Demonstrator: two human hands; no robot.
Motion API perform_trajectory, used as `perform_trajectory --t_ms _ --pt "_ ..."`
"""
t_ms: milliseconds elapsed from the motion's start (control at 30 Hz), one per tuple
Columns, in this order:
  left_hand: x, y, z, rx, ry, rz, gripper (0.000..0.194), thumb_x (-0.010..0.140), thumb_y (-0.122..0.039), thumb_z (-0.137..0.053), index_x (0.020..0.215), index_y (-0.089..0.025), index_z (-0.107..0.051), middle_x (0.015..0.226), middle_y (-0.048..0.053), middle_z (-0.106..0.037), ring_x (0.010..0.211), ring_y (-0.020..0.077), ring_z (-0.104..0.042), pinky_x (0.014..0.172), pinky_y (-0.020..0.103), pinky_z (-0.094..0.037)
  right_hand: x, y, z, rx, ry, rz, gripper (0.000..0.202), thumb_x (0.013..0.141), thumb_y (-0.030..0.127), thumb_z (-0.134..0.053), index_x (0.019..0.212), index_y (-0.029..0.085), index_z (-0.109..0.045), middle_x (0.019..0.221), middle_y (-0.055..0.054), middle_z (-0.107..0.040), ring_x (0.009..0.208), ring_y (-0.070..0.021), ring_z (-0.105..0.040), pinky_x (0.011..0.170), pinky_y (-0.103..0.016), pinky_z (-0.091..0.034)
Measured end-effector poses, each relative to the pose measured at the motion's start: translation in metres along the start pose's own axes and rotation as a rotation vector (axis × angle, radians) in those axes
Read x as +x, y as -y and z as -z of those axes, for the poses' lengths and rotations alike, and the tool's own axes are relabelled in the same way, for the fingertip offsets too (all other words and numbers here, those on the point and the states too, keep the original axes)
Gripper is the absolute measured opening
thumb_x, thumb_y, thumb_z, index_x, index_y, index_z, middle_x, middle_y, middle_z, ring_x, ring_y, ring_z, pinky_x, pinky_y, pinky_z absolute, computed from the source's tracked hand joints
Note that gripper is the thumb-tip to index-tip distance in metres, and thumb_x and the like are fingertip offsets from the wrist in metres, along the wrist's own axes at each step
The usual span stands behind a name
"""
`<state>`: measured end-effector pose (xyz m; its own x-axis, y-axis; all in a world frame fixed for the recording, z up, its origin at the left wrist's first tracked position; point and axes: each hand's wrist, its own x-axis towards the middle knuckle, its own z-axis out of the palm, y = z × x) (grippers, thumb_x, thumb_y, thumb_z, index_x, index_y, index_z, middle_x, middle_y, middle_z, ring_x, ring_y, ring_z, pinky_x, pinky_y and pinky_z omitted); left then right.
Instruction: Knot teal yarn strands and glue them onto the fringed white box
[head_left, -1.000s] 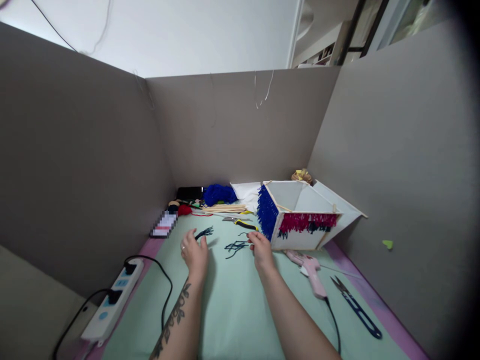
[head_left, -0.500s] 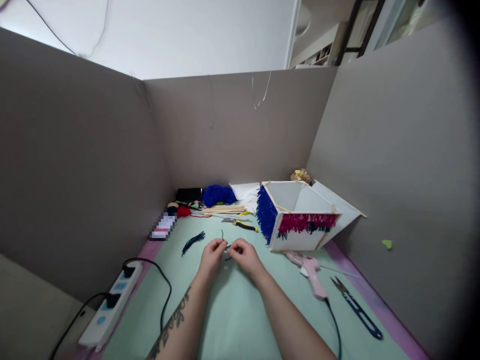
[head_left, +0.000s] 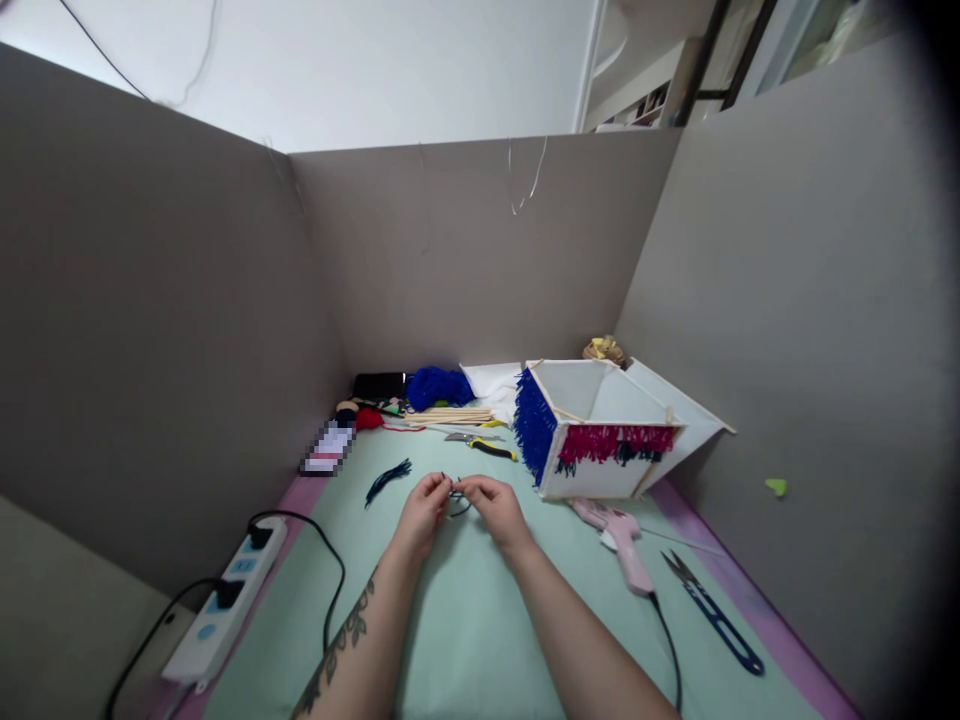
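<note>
Over the middle of the green tabletop, my left hand point(head_left: 427, 511) and my right hand point(head_left: 495, 506) meet fingertip to fingertip. Both are closed in a pinch on a short piece of dark yarn point(head_left: 460, 511), which curves in a small loop below the fingers. Its exact ends are partly hidden by the fingertips. Left of my hands lies a bundle of dark blue yarn strands point(head_left: 388, 482). Beyond them, to the right, a white board house shape point(head_left: 600, 480) lies on its side, with blue yarn fringe point(head_left: 533, 428) and dark red fringe point(head_left: 615, 440) on its faces.
Yellow-black pruning shears point(head_left: 491, 449), wooden sticks point(head_left: 450, 416) and blue yarn point(head_left: 437, 387) lie at the back. To the right are a pink glue gun point(head_left: 625, 549) and thread snips point(head_left: 712, 612). A power strip point(head_left: 225, 600) with cables stands left. Grey panels enclose three sides.
The yarn between my fingers now forms a curved loop beneath them, and the end that stood up above my left fingers is shorter. My hands stay in nearly the same place.
</note>
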<state>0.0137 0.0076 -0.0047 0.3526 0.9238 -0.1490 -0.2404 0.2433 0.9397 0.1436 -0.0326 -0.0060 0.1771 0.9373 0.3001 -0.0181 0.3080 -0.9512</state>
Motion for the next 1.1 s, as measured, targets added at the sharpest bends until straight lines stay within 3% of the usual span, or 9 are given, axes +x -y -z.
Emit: perform_trajectory --t_ms 133,233,400,533,700,867,1000,1100 --pt "0.0 -0.001 -0.003 -0.015 0.031 -0.056 0.033 0.068 -0.043 -0.069 0.079 -0.017 -0.05 0.066 -0.004 -0.056 0.044 0.0025 -0.033 0.04 0.016 -0.018 0.005 -0.008 0.001 0.121 -0.197 -0.086 0.022 0.067 0.036 -0.071 0.079 0.019 -0.064 0.07 -0.002 -0.066 0.067 -0.0167 -0.061 0.068 -0.029 -0.046" --pt "0.002 0.002 -0.004 0.061 0.033 -0.106 0.031 0.067 -0.04 -0.069 0.079 -0.016 -0.054 0.068 -0.001 -0.06 0.047 0.0042 -0.04 0.044 0.017 -0.026 0.007 -0.011 0.0 0.204 -0.216 -0.156 0.03 0.062 0.033 -0.073 0.085 0.019 -0.06 0.065 0.0 -0.064 0.063 -0.0155 -0.06 0.065 -0.028 -0.045" --pt "0.003 0.008 -0.003 0.423 -0.025 -0.312 0.02 0.073 -0.036 -0.062 0.074 -0.016 -0.06 0.068 0.001 -0.06 0.063 0.0121 -0.053 0.061 0.023 -0.04 0.008 -0.018 0.001 0.092 -0.243 -0.174 0.022 0.062 0.034 -0.07 0.07 0.017 -0.059 0.063 0.0 -0.06 0.06 -0.0139 -0.055 0.06 -0.025 -0.042" --pt "-0.002 0.008 -0.004 0.712 -0.036 -0.462 0.017 0.079 -0.031 -0.053 0.078 -0.018 -0.064 0.076 0.003 -0.063 0.068 0.0146 -0.053 0.065 0.026 -0.04 0.007 -0.021 0.0 0.054 -0.238 -0.202 0.02 0.063 0.034 -0.067 0.07 0.017 -0.058 0.057 0.003 -0.052 0.052 -0.0109 -0.046 0.048 -0.022 -0.035" --pt "-0.006 0.008 -0.005 0.768 -0.038 -0.525 0.015 0.079 -0.03 -0.054 0.079 -0.021 -0.067 0.078 0.004 -0.063 0.068 0.0165 -0.052 0.067 0.027 -0.038 0.007 -0.023 0.001 0.101 -0.215 -0.23 0.024 0.059 0.036 -0.07 0.067 0.017 -0.058 0.052 0.004 -0.051 0.048 -0.0097 -0.043 0.046 -0.021 -0.035" --pt "-0.008 0.007 -0.004 0.733 -0.073 -0.514 0.012 0.078 -0.03 -0.057 0.077 -0.023 -0.067 0.076 0.005 -0.062 0.069 0.0188 -0.052 0.07 0.029 -0.038 0.006 -0.023 0.0 0.055 -0.161 -0.252 0.021 0.061 0.035 -0.069 0.068 0.016 -0.066 0.057 0.0 -0.06 0.051 -0.0125 -0.05 0.052 -0.025 -0.041" --pt "-0.01 0.007 0.0 0.864 -0.103 -0.555 0.011 0.079 -0.027 -0.055 0.079 -0.023 -0.065 0.076 0.004 -0.061 0.067 0.0181 -0.05 0.069 0.029 -0.037 0.004 -0.019 -0.003 -0.014 -0.106 -0.217 0.021 0.062 0.032 -0.068 0.076 0.016 -0.07 0.072 -0.006 -0.069 0.066 -0.0185 -0.06 0.067 -0.032 -0.047" --pt "-0.011 0.008 0.001 0.885 -0.105 -0.578 0.009 0.078 -0.025 -0.056 0.076 -0.023 -0.064 0.074 0.004 -0.059 0.066 0.0177 -0.049 0.069 0.028 -0.036 0.003 -0.015 -0.004 -0.063 -0.094 -0.198 0.019 0.063 0.031 -0.067 0.075 0.016 -0.071 0.072 -0.006 -0.07 0.068 -0.0197 -0.061 0.069 -0.033 -0.047"
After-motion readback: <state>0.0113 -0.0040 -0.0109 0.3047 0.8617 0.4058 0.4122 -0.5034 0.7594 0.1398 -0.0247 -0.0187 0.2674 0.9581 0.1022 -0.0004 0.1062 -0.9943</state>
